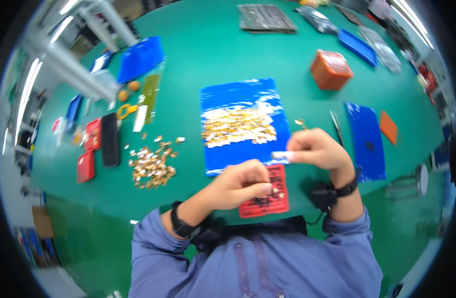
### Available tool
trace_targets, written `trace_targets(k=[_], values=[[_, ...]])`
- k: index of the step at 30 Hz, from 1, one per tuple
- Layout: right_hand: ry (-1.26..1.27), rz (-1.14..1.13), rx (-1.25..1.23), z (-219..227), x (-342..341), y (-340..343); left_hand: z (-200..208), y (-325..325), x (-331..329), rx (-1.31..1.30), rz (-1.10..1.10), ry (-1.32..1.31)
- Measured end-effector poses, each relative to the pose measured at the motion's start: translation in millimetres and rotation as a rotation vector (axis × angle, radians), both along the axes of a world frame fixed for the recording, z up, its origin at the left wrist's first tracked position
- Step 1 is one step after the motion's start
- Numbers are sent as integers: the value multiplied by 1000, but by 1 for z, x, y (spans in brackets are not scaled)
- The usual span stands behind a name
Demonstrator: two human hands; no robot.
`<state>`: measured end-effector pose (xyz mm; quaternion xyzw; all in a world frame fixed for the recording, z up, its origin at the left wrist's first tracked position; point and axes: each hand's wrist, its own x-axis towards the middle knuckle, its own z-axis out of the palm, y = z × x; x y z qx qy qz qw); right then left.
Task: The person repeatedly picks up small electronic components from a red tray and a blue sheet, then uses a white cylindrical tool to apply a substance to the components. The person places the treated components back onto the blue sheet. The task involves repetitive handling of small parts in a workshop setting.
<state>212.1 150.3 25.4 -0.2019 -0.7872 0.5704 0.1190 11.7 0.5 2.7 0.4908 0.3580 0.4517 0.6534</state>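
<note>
My right hand pinches a small whitish piece between thumb and fingertips, over the near right corner of a blue sheet. Rows of small gold and white pieces cover the middle of that sheet. Closer to me, my left hand is closed in a pinch above the left side of a red tray, which holds small dark parts. Whatever its fingertips grip is too small to make out. One loose gold piece lies beside the sheet, just beyond my right hand.
Left of the sheet lies a loose pile of gold and white pieces, with a black phone-like slab and yellow-handled scissors beyond. Tweezers, a second blue sheet and an orange block are on the right.
</note>
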Motion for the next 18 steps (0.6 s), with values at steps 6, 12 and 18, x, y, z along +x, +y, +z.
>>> trace_targets(k=[6, 12, 18], values=[[55, -68, -14, -10, 1, 4, 5, -2, -1, 186, 171, 293], [3, -49, -19, -3, 1, 5, 16, 2, -6, 712, 267, 782], [57, -74, -15, -9, 0, 4, 11, 2, -4, 866, 313, 745]])
